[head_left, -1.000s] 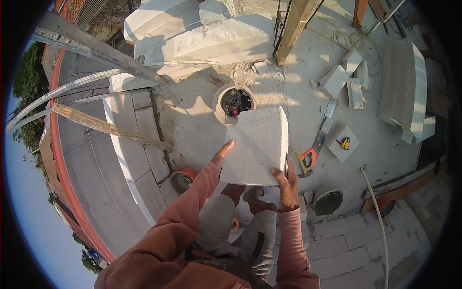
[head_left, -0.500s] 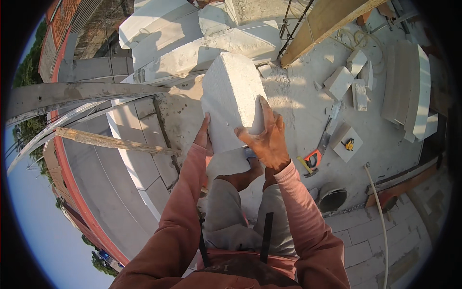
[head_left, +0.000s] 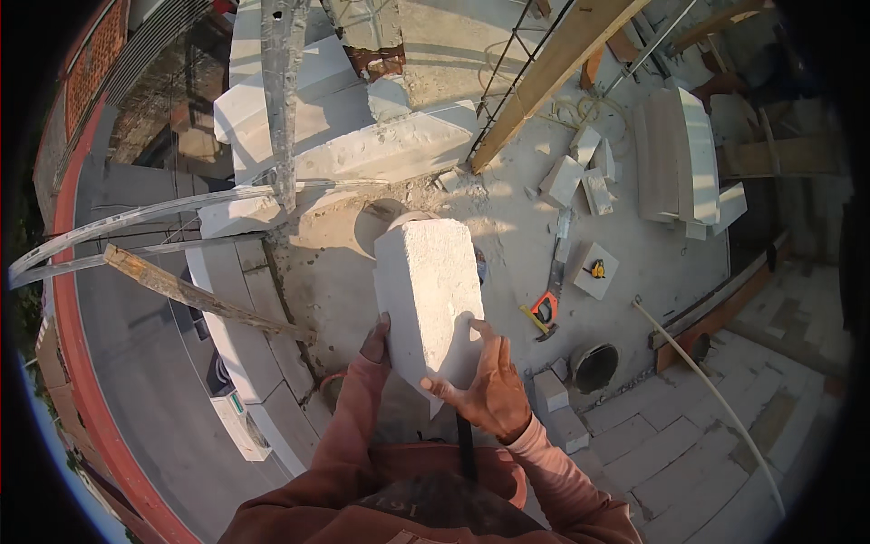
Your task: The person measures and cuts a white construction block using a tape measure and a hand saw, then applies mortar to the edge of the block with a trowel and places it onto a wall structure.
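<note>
A white aerated concrete block (head_left: 429,276), rough along its sunlit top, sits between both my hands, close in front of my body. My left hand (head_left: 374,340) grips its left side, with most fingers hidden. My right hand (head_left: 485,385) spreads thumb and fingers over the right side and near end. Right of the block, a hand saw with red handle (head_left: 546,304) lies on the floor beside a yellow-and-grey hammer-like tool (head_left: 535,322). A yellow tape measure (head_left: 598,268) rests on a loose block (head_left: 594,283). The block partly covers a pale bucket (head_left: 408,216) behind it.
A low block wall (head_left: 236,308) runs along the left, crossed by wooden battens (head_left: 199,295) and metal strips (head_left: 145,227). A timber post (head_left: 535,86) stands ahead. Stacked blocks (head_left: 675,154), several cut pieces (head_left: 562,181), a dark mortar bucket (head_left: 595,367) and a pale hose (head_left: 707,390) are right.
The block has turned from broad face up to narrow rough side up and now sits lower, nearer my body. My hands moved with it; the camera view has shifted.
</note>
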A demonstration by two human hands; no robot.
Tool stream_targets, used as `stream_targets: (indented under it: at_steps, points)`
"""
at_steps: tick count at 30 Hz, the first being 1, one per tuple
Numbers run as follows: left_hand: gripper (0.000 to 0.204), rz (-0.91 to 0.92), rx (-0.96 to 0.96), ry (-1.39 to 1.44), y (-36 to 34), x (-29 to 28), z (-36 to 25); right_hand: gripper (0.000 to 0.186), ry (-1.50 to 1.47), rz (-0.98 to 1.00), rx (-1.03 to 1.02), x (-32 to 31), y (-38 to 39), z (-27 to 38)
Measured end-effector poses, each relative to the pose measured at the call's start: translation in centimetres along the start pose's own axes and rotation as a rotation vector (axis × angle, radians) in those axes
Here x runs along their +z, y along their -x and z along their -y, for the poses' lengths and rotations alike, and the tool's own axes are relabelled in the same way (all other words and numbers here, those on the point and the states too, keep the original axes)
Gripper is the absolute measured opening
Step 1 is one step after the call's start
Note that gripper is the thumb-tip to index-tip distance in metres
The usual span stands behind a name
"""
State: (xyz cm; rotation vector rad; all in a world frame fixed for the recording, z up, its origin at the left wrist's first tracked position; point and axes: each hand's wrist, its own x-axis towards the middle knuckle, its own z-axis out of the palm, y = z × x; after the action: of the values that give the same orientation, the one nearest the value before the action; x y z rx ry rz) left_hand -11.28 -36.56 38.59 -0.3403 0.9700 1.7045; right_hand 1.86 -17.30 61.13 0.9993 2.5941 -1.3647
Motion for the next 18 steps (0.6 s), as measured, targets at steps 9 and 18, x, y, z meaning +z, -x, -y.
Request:
stream_targets:
  at_steps: [9,18]
  points:
    - [0.081,0.274,0.136,0.016,0.8,11.6,-4.0,0.126,0.114,-0.133,0.007,-7.4,-4.0,8.8]
    - [0.089,0.441,0.111,0.246,-4.7,15.7,-13.8,0.103,-0.268,-0.262,-0.024,-11.9,-15.4,15.5]
